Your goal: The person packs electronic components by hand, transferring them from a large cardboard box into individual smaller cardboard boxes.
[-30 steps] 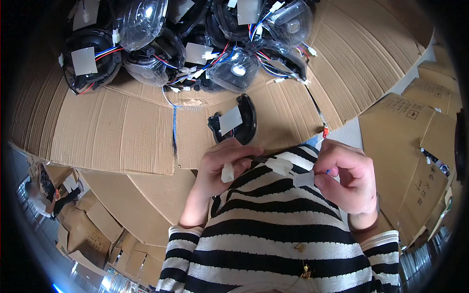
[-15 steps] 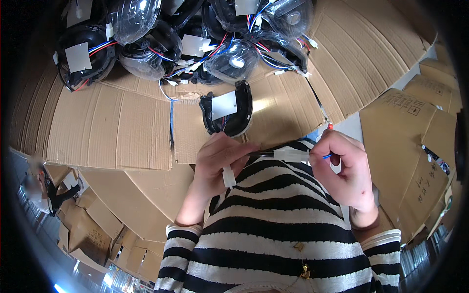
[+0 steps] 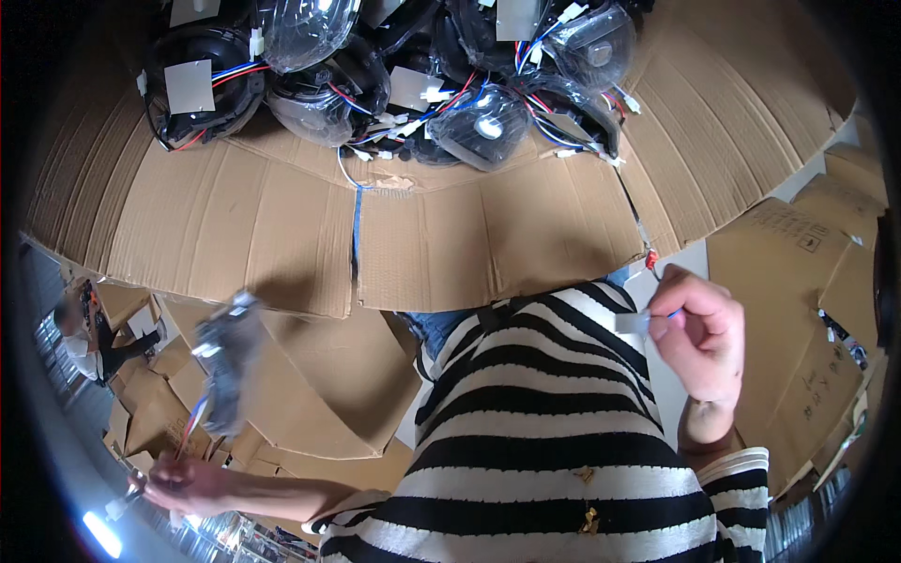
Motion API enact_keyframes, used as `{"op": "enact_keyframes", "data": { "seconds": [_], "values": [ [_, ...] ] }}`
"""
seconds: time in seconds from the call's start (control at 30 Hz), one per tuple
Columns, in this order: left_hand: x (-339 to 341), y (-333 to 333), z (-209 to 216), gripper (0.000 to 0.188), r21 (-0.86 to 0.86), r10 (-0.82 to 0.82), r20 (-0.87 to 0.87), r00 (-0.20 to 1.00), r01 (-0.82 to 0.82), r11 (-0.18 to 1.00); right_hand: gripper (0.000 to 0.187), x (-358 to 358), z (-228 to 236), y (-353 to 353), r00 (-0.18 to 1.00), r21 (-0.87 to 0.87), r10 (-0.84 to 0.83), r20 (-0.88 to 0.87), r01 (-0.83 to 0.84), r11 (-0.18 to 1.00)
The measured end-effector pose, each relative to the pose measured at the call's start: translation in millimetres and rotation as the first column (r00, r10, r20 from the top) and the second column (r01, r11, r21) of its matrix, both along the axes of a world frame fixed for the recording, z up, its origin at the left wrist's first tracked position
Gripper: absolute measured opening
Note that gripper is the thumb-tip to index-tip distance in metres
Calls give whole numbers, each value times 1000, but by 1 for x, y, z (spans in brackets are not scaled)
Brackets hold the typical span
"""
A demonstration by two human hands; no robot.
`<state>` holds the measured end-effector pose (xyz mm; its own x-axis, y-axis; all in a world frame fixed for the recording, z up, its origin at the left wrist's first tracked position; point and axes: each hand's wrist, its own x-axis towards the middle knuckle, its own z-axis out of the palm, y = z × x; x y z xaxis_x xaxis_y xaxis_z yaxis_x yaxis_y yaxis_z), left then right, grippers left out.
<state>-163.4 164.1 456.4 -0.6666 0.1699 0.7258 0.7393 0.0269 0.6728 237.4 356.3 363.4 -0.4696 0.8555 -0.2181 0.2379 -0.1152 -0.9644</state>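
Observation:
My left hand (image 3: 192,485) is out at the lower left, closed round the wires of a black lamp unit (image 3: 230,366). The lamp is smeared by motion and stands off in the air beyond the table edge. A white connector (image 3: 120,508) sticks out beside that hand. On the right, in front of my striped shirt, my right hand (image 3: 702,342) pinches a whitish plug connector (image 3: 632,324) with a blue wire at its back. Just above its fingertips, a small red piece (image 3: 651,258) on a lead sits at the cardboard edge.
Several clear-fronted lamp units (image 3: 483,127) in plastic film, with coloured wires and white plugs, lie heaped on the cardboard-covered table (image 3: 422,249). Cardboard boxes (image 3: 779,310) stand at the right, others at lower left. Another person (image 3: 84,338) is at the far left.
The lamp unit has left the table front, carried to the lower left by my left hand. My hands have parted, and the connector in my right hand is separate from the black lead.

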Motion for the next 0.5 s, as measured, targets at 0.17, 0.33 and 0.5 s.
{"op": "enact_keyframes", "data": {
  "seconds": [0.17,0.33,0.5],
  "values": [
    [-132,-70,-49,27,-468,398,-281,874,-486,738,12,-8,-3,-3,993,50,111,28,-113,992],
    [-159,-72,-221,25,-614,241,617,749,267,743,11,-8,-2,-4,993,69,107,41,-109,992],
    [-121,-49,-237,24,-892,250,186,950,57,448,10,-1,-2,-3,995,78,98,29,-100,992]
  ]
}}
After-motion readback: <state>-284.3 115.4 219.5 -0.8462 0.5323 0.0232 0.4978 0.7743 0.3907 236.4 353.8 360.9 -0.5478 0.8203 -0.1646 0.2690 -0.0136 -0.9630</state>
